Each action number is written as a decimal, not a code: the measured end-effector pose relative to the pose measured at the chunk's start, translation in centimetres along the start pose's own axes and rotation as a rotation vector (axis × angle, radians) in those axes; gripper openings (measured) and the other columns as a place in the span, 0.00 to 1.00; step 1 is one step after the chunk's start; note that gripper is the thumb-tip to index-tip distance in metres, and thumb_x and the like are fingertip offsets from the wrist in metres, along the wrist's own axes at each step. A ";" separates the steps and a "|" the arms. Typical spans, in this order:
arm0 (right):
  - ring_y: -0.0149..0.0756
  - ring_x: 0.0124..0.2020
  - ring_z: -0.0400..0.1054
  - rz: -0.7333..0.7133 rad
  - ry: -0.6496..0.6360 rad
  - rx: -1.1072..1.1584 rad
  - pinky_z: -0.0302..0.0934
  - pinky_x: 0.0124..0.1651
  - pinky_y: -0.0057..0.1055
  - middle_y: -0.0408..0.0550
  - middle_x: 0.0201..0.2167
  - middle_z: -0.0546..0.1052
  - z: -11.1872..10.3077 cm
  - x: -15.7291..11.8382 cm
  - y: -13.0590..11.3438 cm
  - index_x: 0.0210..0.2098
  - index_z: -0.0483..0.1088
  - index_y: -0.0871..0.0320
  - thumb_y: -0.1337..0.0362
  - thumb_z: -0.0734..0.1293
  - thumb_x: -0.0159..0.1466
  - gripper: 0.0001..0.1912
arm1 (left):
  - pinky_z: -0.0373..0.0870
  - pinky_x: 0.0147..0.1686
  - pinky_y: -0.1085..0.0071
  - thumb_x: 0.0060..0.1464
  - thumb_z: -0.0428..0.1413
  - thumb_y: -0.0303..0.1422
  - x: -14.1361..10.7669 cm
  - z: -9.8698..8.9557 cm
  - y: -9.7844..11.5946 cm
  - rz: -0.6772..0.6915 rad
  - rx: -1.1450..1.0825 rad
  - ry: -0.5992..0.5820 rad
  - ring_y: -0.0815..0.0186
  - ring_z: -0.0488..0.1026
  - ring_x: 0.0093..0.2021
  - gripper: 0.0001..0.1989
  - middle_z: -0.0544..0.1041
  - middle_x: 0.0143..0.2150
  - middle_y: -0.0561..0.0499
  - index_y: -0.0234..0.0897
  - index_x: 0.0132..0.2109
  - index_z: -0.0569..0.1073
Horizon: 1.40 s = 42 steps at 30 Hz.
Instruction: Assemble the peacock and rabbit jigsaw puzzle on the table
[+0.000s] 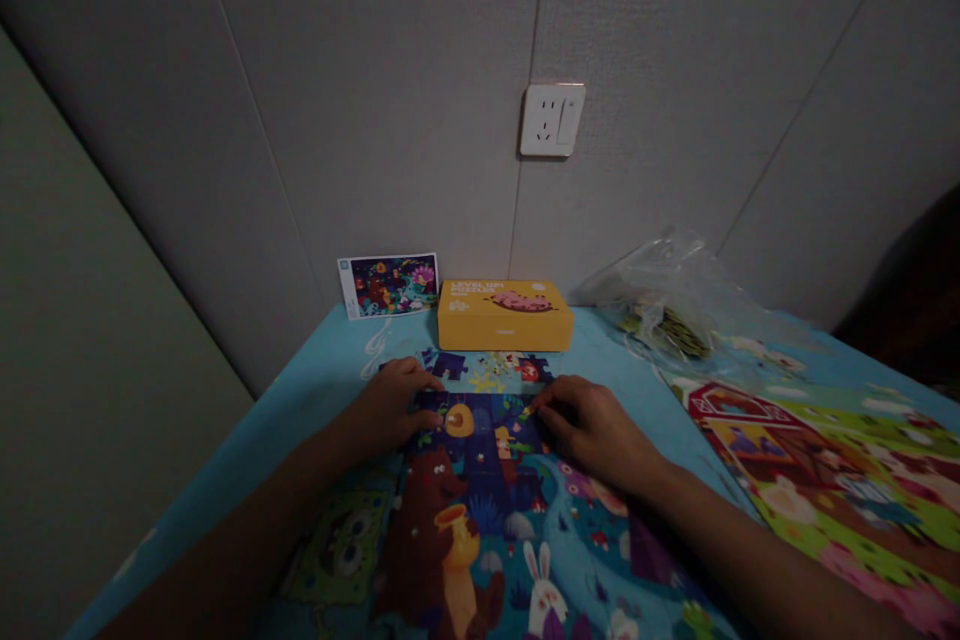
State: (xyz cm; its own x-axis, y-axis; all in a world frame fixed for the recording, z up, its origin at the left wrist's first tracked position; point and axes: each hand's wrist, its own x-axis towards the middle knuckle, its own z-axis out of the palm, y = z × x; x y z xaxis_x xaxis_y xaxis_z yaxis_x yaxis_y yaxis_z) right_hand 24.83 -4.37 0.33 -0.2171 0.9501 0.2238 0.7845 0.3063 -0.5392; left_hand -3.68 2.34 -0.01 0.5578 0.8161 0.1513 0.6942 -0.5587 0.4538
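A partly assembled jigsaw puzzle (480,480) lies flat on the table, showing a brown bear with a honey jar, a white rabbit and a blue stream. My left hand (397,405) rests at the puzzle's upper left edge, thumb and fingers apart, with nothing visible in it. At the upper right edge my right hand (589,420) has its fingers curled in a pinch on a dark puzzle piece, mostly covered by the fingertips. Several loose puzzle pieces (450,366) lie just beyond the upper edge, between the hands and the box.
A yellow puzzle box (504,328) stands against the wall, beside a leaning picture card (390,286). To the right are a clear plastic bag (667,310) with pieces inside and a farm-scene puzzle (832,490). A blue patterned cover (300,390) lies over the table.
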 end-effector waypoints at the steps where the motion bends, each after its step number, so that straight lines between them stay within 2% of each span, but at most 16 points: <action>1: 0.39 0.39 0.70 0.000 -0.006 -0.005 0.61 0.45 0.34 0.49 0.35 0.78 0.0 0.0 0.0 0.35 0.75 0.58 0.68 0.61 0.62 0.10 | 0.64 0.49 0.61 0.47 0.64 0.33 0.0 0.0 -0.1 0.001 0.000 0.000 0.56 0.69 0.47 0.16 0.73 0.42 0.46 0.38 0.45 0.77; 11: 0.41 0.38 0.71 -0.007 -0.004 -0.022 0.61 0.44 0.35 0.50 0.35 0.77 0.0 0.0 0.2 0.36 0.75 0.58 0.65 0.60 0.63 0.11 | 0.63 0.49 0.60 0.47 0.66 0.35 0.0 0.4 -0.1 0.056 0.068 0.014 0.55 0.68 0.48 0.17 0.72 0.45 0.46 0.39 0.46 0.77; 14: 0.40 0.38 0.71 -0.009 0.003 -0.008 0.61 0.43 0.34 0.49 0.35 0.78 0.1 0.0 0.1 0.36 0.75 0.58 0.65 0.60 0.63 0.11 | 0.63 0.48 0.62 0.52 0.62 0.32 0.1 0.1 -0.1 0.137 0.052 0.162 0.57 0.68 0.47 0.12 0.73 0.43 0.47 0.38 0.45 0.77; 16: 0.39 0.37 0.72 0.011 0.013 0.014 0.62 0.42 0.33 0.48 0.34 0.78 0.0 -0.1 0.0 0.35 0.75 0.58 0.64 0.60 0.63 0.11 | 0.62 0.47 0.63 0.56 0.58 0.31 0.1 -0.1 0.1 0.171 0.015 0.275 0.60 0.68 0.44 0.06 0.73 0.40 0.48 0.37 0.41 0.76; 17: 0.39 0.36 0.72 0.032 0.030 0.024 0.62 0.41 0.33 0.48 0.34 0.78 -0.1 -0.1 0.0 0.35 0.75 0.58 0.63 0.60 0.63 0.12 | 0.62 0.46 0.64 0.57 0.56 0.31 0.1 -0.1 0.2 0.182 0.000 0.294 0.61 0.68 0.42 0.04 0.73 0.38 0.49 0.37 0.38 0.75; 19: 0.39 0.34 0.72 0.097 0.122 0.014 0.62 0.40 0.33 0.48 0.33 0.79 -0.4 0.0 0.2 0.35 0.75 0.58 0.62 0.60 0.64 0.12 | 0.61 0.44 0.65 0.57 0.56 0.32 0.1 0.0 0.5 0.209 0.005 0.225 0.62 0.68 0.40 0.05 0.74 0.35 0.50 0.37 0.34 0.74; 21: 0.40 0.35 0.71 0.167 0.261 -0.053 0.62 0.41 0.34 0.50 0.34 0.78 -0.9 0.1 0.7 0.37 0.75 0.59 0.63 0.60 0.63 0.13 | 0.61 0.41 0.65 0.57 0.56 0.33 -0.1 0.4 0.7 0.213 0.045 0.105 0.61 0.68 0.38 0.05 0.73 0.34 0.50 0.37 0.34 0.73; 24: 0.43 0.41 0.70 0.230 0.374 -0.206 0.61 0.46 0.35 0.54 0.39 0.76 -1.4 0.4 1.7 0.44 0.75 0.62 0.68 0.59 0.61 0.15 | 0.61 0.39 0.66 0.57 0.54 0.34 -0.2 1.1 0.7 0.183 0.066 0.025 0.61 0.67 0.38 0.06 0.71 0.35 0.49 0.36 0.37 0.71; 26: 0.45 0.45 0.69 0.275 0.321 -0.288 0.60 0.50 0.37 0.58 0.42 0.75 -1.5 0.4 2.2 0.48 0.73 0.64 0.68 0.61 0.62 0.17 | 0.61 0.38 0.67 0.57 0.53 0.35 -0.2 1.3 0.7 0.174 0.045 0.017 0.61 0.67 0.37 0.06 0.70 0.35 0.50 0.36 0.36 0.70; 28: 0.48 0.46 0.69 0.312 0.214 -0.336 0.60 0.51 0.38 0.61 0.43 0.73 -1.4 0.3 2.3 0.49 0.73 0.65 0.62 0.63 0.63 0.19 | 0.60 0.38 0.67 0.57 0.53 0.36 -0.1 1.2 0.6 0.170 0.031 0.011 0.61 0.67 0.37 0.07 0.70 0.34 0.50 0.36 0.36 0.70; 31: 0.48 0.43 0.69 0.322 0.089 -0.335 0.61 0.49 0.39 0.61 0.41 0.73 -1.1 0.1 2.1 0.47 0.75 0.62 0.52 0.65 0.63 0.22 | 0.60 0.38 0.66 0.57 0.52 0.36 0.0 1.1 0.6 0.162 0.030 -0.002 0.61 0.67 0.36 0.07 0.70 0.34 0.50 0.36 0.36 0.69; 36: 0.44 0.40 0.69 0.295 0.070 -0.271 0.61 0.46 0.37 0.58 0.40 0.72 -0.9 0.1 1.7 0.42 0.76 0.61 0.50 0.67 0.61 0.21 | 0.61 0.38 0.66 0.58 0.51 0.36 0.1 1.3 0.4 0.164 0.048 -0.001 0.62 0.67 0.36 0.08 0.70 0.33 0.49 0.36 0.36 0.69; 40: 0.43 0.40 0.68 0.261 0.084 -0.182 0.60 0.44 0.35 0.55 0.38 0.74 -0.8 0.3 1.7 0.38 0.74 0.61 0.54 0.71 0.57 0.16 | 0.62 0.38 0.66 0.57 0.53 0.36 0.1 1.4 0.3 0.155 0.023 0.018 0.62 0.68 0.35 0.08 0.71 0.34 0.49 0.36 0.35 0.70; 42: 0.39 0.36 0.67 0.231 0.106 -0.076 0.59 0.39 0.32 0.50 0.34 0.74 -0.6 0.2 1.4 0.37 0.71 0.59 0.57 0.71 0.58 0.13 | 0.63 0.41 0.64 0.56 0.56 0.37 0.1 1.6 0.7 0.163 -0.028 0.053 0.61 0.69 0.38 0.08 0.72 0.35 0.49 0.36 0.37 0.72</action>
State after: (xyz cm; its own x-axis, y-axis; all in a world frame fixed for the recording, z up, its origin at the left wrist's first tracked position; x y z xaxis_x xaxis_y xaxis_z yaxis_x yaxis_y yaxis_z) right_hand 26.22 -3.79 0.18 0.0315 0.9816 0.1882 0.8483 0.0733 -0.5244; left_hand -2.40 1.81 -1.06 0.6369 0.7218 0.2709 0.5828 -0.6808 0.4437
